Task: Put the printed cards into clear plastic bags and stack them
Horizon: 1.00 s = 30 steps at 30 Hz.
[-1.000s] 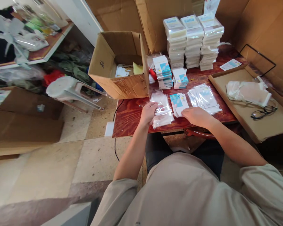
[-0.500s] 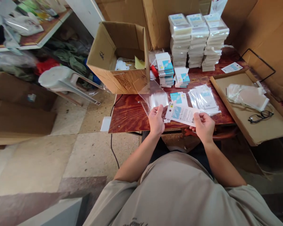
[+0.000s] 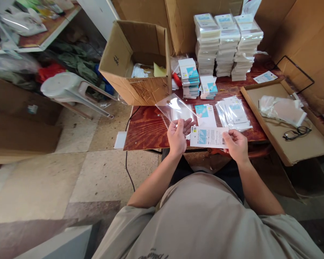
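My right hand [image 3: 236, 144] pinches the right end of a white printed card [image 3: 209, 137], which has a blue picture and a barcode. The card is held level over the table's front edge. At its left end is my left hand [image 3: 177, 138], thumb up and fingers apart, with no firm grip showing. Just beyond those fingers, a clear plastic bag [image 3: 174, 106] with a hang hole lies slanted over whitish sleeves; whether the fingertips touch it I cannot tell. Behind the held card are more blue-and-white cards [image 3: 206, 114]. Filled clear packs [image 3: 233, 111] lie to their right.
An open carton [image 3: 148, 88] stands at the back left. Card stacks [image 3: 189, 81] and tall piles of packed sleeves [image 3: 207, 46] are at the back. On the right, a shallow cardboard tray [image 3: 294, 145] holds plastic sleeves and glasses [image 3: 297, 133]. A stool [image 3: 62, 84] stands left.
The card has turned from a slant to nearly level and come slightly lower. My left hand's fingers have spread and parted from the card's left end.
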Each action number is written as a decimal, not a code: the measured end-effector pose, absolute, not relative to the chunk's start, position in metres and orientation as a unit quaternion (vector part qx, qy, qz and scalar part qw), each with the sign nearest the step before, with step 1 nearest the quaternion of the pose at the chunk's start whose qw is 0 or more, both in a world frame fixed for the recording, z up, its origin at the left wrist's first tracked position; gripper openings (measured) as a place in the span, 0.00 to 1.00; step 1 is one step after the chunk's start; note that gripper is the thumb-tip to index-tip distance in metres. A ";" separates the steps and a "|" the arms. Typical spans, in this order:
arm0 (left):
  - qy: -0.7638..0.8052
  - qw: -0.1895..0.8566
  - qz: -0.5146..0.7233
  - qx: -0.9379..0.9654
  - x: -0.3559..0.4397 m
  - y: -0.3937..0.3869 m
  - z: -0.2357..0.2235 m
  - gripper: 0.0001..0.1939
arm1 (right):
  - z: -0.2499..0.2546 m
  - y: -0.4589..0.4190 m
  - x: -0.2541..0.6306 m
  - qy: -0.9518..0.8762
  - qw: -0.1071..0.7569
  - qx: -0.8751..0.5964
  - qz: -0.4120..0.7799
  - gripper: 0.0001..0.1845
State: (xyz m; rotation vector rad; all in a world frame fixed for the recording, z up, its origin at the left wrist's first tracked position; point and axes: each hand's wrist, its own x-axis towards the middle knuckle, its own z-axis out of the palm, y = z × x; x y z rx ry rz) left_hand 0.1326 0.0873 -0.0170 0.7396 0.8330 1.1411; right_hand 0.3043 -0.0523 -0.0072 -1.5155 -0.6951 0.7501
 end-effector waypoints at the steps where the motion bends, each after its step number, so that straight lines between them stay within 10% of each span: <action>1: 0.369 0.701 0.511 0.335 0.133 0.087 -0.017 0.25 | -0.007 -0.052 0.307 -0.300 0.613 -0.656 0.321 0.24; 11: 0.349 0.702 0.494 0.376 0.140 0.066 -0.026 0.24 | -0.008 -0.037 0.285 -0.280 0.656 -0.677 0.183 0.25; 30: 0.322 0.711 0.421 0.462 0.114 0.075 -0.012 0.21 | -0.018 -0.018 0.273 -0.281 0.632 -0.543 0.476 0.30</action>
